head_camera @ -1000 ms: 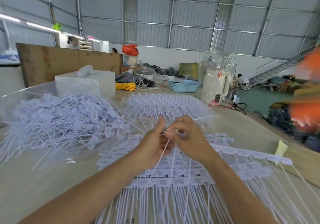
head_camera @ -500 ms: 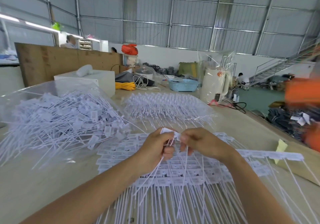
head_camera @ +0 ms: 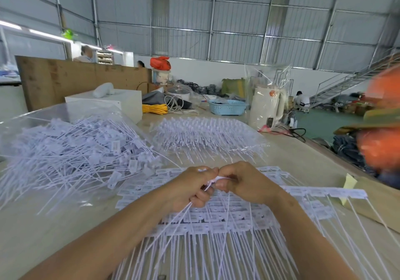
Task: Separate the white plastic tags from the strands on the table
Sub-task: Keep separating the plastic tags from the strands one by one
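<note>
Since a moment ago the left hand and right hand have closed together, both pinching one white tag above the joined strips on the surface; its snap-off looks imminent.

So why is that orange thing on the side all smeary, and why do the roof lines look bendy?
In the head view, the orange shape at the right edge is blurred, too smeared to identify. The roof beams bow because the wide-angle lens curves straight lines near the edges. The left hand, right hand and the white tags they pinch look fairly sharp, under soft, even light.
</note>
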